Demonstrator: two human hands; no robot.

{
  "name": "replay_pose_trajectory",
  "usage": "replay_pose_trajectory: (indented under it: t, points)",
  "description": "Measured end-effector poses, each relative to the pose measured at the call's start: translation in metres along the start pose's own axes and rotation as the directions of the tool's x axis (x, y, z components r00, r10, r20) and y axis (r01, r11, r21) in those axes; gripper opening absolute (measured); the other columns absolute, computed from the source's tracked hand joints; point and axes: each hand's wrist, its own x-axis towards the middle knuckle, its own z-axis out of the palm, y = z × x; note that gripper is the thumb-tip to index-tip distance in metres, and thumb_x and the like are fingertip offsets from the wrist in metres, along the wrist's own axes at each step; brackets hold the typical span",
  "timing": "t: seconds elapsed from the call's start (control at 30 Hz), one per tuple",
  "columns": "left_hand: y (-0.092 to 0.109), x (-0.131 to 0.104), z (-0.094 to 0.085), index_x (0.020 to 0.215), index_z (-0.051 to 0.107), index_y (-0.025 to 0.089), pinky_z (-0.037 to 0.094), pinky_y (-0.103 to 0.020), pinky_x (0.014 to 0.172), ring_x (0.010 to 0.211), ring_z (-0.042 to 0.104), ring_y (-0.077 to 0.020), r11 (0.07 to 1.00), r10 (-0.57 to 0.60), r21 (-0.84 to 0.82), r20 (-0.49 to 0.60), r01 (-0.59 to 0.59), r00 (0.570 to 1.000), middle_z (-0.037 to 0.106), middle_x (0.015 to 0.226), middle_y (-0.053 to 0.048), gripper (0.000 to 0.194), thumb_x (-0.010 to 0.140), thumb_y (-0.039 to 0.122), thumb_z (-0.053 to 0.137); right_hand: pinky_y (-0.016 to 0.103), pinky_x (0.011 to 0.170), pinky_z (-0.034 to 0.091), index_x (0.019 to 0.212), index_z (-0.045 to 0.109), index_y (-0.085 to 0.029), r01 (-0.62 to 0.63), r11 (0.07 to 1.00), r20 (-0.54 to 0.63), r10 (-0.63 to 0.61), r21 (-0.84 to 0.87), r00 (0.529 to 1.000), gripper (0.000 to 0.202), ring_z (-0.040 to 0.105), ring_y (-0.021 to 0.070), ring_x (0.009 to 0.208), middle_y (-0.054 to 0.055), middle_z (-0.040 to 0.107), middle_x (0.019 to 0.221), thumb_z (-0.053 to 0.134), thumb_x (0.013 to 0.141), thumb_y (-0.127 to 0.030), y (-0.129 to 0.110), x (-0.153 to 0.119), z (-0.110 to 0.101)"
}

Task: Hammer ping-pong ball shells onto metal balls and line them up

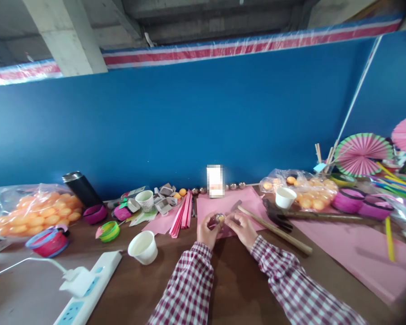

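My left hand [208, 230] is closed around a small shiny silver ball [219, 218] that shows a yellowish patch. Beside it, my right hand [242, 228] has its thumb and fingertips pinched together close to the ball; whatever they grip is too small to make out. Both hands are over a pink sheet [208, 205] on the brown table. Past the right hand, a hammer [274, 229] with a wooden handle lies slanting across the sheet's edge. More silver balls [233, 186] line the back, partly hidden behind a blurred white object [215, 181].
A white cup [142, 247] and a power strip [88, 289] stand to the left. Folded pink strips [186, 212] lie nearer the middle. Bags of orange balls [37, 210] sit on both sides. A dark hammer [277, 214] and another cup [285, 197] are right; a blue partition [176, 122] closes the back.
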Motion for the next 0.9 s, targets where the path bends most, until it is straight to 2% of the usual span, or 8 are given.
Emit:
replay_pose_trajectory:
  t: [0.17,0.27,0.47,0.7,0.9]
  points:
    - [0.000,-0.002,0.000,0.099,0.059,0.015,0.051,-0.035,0.074,0.085,0.060,-0.0198,0.998,0.022,0.059,0.028,-0.024,0.999,0.062,0.098,-0.010,0.043,0.058,0.025,0.069,0.034,0.080,0.040,0.070,0.062,-0.016,-0.006,1.000,0.008,0.006,-0.007,1.000,0.022,0.055,0.0198,0.085,0.006,0.063,0.078,0.057,0.069,-0.038,0.004,0.001,0.000]
    - [-0.005,-0.001,-0.001,0.101,0.058,0.015,0.050,-0.036,0.076,0.086,0.059,-0.0201,0.997,0.034,0.067,0.039,-0.037,0.999,0.061,0.099,-0.011,0.042,0.061,0.025,0.067,0.034,0.081,0.041,0.070,0.062,-0.016,-0.007,1.000,0.020,0.007,0.003,1.000,0.023,0.055,0.0196,0.087,0.006,0.064,0.081,0.057,0.069,-0.038,0.005,0.001,0.000]
    - [-0.014,0.000,-0.002,0.098,0.060,0.017,0.046,-0.038,0.083,0.092,0.057,-0.0205,0.982,0.149,0.111,0.060,-0.155,0.987,0.059,0.100,-0.009,0.037,0.062,0.019,0.065,0.033,0.075,0.044,0.069,0.063,-0.017,-0.001,1.000,0.039,0.001,-0.012,0.999,0.024,0.057,0.0189,0.080,0.005,0.064,0.078,0.056,0.069,-0.039,0.006,0.001,0.001]
    - [-0.007,-0.001,-0.002,0.095,0.063,0.017,0.046,-0.036,0.084,0.093,0.056,-0.0197,0.973,0.186,0.127,0.055,-0.192,0.981,0.059,0.099,-0.009,0.034,0.061,0.015,0.064,0.033,0.073,0.045,0.068,0.063,-0.017,0.008,1.000,0.041,-0.007,-0.020,0.999,0.025,0.057,0.0189,0.078,0.006,0.065,0.083,0.056,0.069,-0.041,0.004,0.001,0.000]
    - [-0.008,-0.001,-0.002,0.095,0.062,0.017,0.045,-0.038,0.084,0.092,0.056,-0.0203,0.960,0.219,0.168,0.059,-0.226,0.974,0.060,0.098,-0.009,0.033,0.062,0.016,0.063,0.034,0.075,0.044,0.069,0.064,-0.017,0.025,1.000,0.061,-0.024,-0.015,0.998,0.026,0.056,0.0184,0.078,0.005,0.065,0.080,0.054,0.070,-0.041,0.006,0.001,0.000]
